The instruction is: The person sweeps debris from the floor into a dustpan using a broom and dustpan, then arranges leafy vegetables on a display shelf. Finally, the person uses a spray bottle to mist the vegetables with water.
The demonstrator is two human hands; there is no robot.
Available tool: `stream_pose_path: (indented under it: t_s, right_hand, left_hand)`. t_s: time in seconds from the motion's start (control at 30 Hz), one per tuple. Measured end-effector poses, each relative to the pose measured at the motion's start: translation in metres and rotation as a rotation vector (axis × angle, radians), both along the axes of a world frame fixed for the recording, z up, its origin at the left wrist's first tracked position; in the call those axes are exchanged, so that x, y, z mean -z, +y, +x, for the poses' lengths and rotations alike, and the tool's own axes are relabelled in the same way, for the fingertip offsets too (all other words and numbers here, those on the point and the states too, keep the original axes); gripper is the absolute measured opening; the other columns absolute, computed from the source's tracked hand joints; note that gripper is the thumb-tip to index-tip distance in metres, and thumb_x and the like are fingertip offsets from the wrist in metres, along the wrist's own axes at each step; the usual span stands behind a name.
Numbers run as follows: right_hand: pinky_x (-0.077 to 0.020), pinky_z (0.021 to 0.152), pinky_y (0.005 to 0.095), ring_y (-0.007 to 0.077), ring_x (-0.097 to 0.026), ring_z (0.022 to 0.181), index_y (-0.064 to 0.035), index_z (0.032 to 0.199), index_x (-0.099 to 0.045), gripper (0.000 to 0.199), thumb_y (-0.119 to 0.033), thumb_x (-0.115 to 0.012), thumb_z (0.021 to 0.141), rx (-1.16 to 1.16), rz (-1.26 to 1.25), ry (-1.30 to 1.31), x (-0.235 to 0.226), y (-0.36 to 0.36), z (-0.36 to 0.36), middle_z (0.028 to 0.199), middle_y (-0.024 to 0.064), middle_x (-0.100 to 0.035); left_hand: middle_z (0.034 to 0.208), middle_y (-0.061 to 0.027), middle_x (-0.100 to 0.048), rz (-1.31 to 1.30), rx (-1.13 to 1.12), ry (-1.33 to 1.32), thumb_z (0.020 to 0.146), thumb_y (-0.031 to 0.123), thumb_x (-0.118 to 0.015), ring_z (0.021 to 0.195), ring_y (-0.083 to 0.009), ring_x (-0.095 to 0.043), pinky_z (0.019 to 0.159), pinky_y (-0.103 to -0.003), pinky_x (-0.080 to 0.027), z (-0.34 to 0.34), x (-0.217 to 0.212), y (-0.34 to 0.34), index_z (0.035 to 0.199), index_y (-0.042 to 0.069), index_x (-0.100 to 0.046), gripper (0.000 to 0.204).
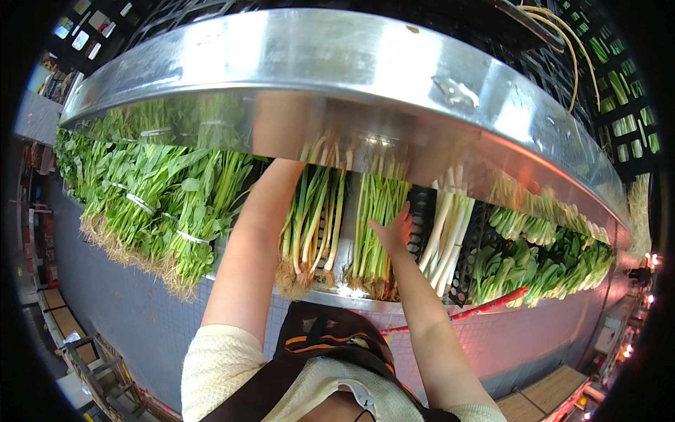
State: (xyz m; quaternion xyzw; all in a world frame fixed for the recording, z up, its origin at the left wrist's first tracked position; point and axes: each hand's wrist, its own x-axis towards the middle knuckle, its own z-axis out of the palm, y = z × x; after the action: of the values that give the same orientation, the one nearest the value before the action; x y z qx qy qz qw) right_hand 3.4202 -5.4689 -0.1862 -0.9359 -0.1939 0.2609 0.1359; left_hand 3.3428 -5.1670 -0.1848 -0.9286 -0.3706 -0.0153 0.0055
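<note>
My left forearm [246, 246] reaches forward beside long green onions [309, 232] with rooty ends, and the hand itself is hidden behind the shiny metal panel [316, 56]. At the right edge of a bundle of thin green stalks [373, 225] is my right hand [395, 228], thumb spread from the fingers, with nothing seen in it. Whether it touches the stalks I cannot tell. Thick white leek-like stalks [446, 235] lie just right of that hand.
Tied leafy greens with roots [155, 204] fill the left of the display. Short leafy greens [541, 267] lie at the right, behind a red bar [492, 304]. Black crates [626, 91] stand beyond the panel. Wooden boxes [548, 390] sit on the floor at the lower right.
</note>
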Motion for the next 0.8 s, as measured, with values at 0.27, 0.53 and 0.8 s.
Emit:
stream_pose_path:
  t_s: [0.27, 0.53, 0.8]
  right_hand:
    - [-0.0317, 0.093, 0.0487, 0.0408, -0.028, 0.117, -0.0096, 0.137, -0.001, 0.113, -0.041, -0.075, 0.058, -0.007, 0.144, -0.033, 0.02, -0.009, 0.004, 0.131, 0.0237, -0.023]
    - [-0.0345, 0.091, 0.0435, 0.0374, -0.037, 0.111, -0.0054, 0.137, -0.01, 0.102, -0.04, -0.072, 0.065, 0.039, 0.37, 0.03, 0.033, -0.03, 0.014, 0.126, 0.0232, -0.032]
    - [-0.0417, 0.082, 0.0322, 0.0243, -0.056, 0.089, -0.001, 0.121, -0.046, 0.047, -0.019, -0.058, 0.08, 0.221, 0.493, 0.18, -0.001, -0.055, -0.008, 0.097, 0.0138, -0.059]
  left_hand:
    - [0.111, -0.0163, -0.047, -0.156, -0.047, -0.188, 0.077, 0.005, -0.05, 0.108, -0.0308, -0.043, 0.089, -0.038, -0.034, -0.015, -0.016, 0.031, 0.098, 0.004, -0.048, 0.021]
    - [0.122, -0.0152, -0.043, -0.207, -0.162, -0.839, 0.08, 0.005, -0.05, 0.114, -0.0295, -0.039, 0.093, -0.035, -0.031, -0.015, -0.006, -0.019, 0.101, 0.005, -0.046, 0.021]
    - [0.097, -0.004, -0.045, -1.214, -0.328, -1.045, 0.086, 0.007, -0.049, 0.09, -0.0151, -0.042, 0.079, -0.027, -0.035, -0.028, 0.056, -0.234, 0.091, 0.006, -0.047, 0.005]
